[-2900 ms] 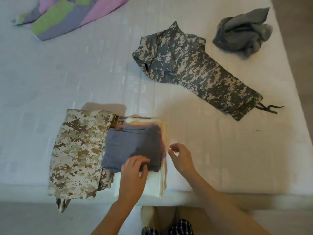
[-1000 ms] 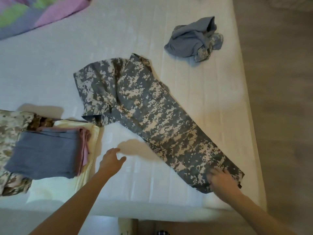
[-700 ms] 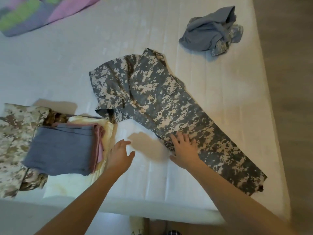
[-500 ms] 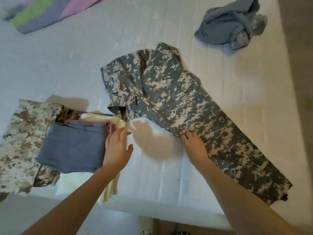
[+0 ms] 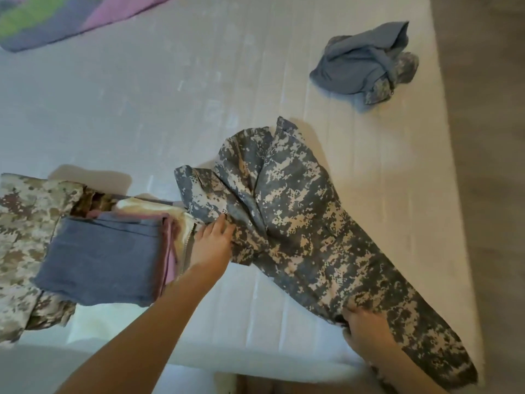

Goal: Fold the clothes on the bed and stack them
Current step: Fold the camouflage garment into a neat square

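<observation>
Grey digital-camouflage trousers (image 5: 301, 231) lie diagonally across the white bed (image 5: 170, 115), bunched at the waist end. My left hand (image 5: 211, 243) grips the bunched fabric near the waist. My right hand (image 5: 366, 334) pinches the lower edge of a leg near the bed's front edge. To the left sits a stack of folded clothes with a blue-grey piece (image 5: 99, 257) on top, over pink and cream layers, beside a tan camouflage garment (image 5: 25, 231).
A crumpled blue-grey garment (image 5: 366, 61) with a camouflage scrap lies at the far right of the bed. A pink, green and purple blanket (image 5: 71, 15) is at the top left. Wooden floor (image 5: 483, 166) runs along the bed's right edge.
My left hand moved from beside the stack onto the trousers' waist and gripped it, bunching the fabric. My right hand slid down the leg toward the front edge and took hold.
</observation>
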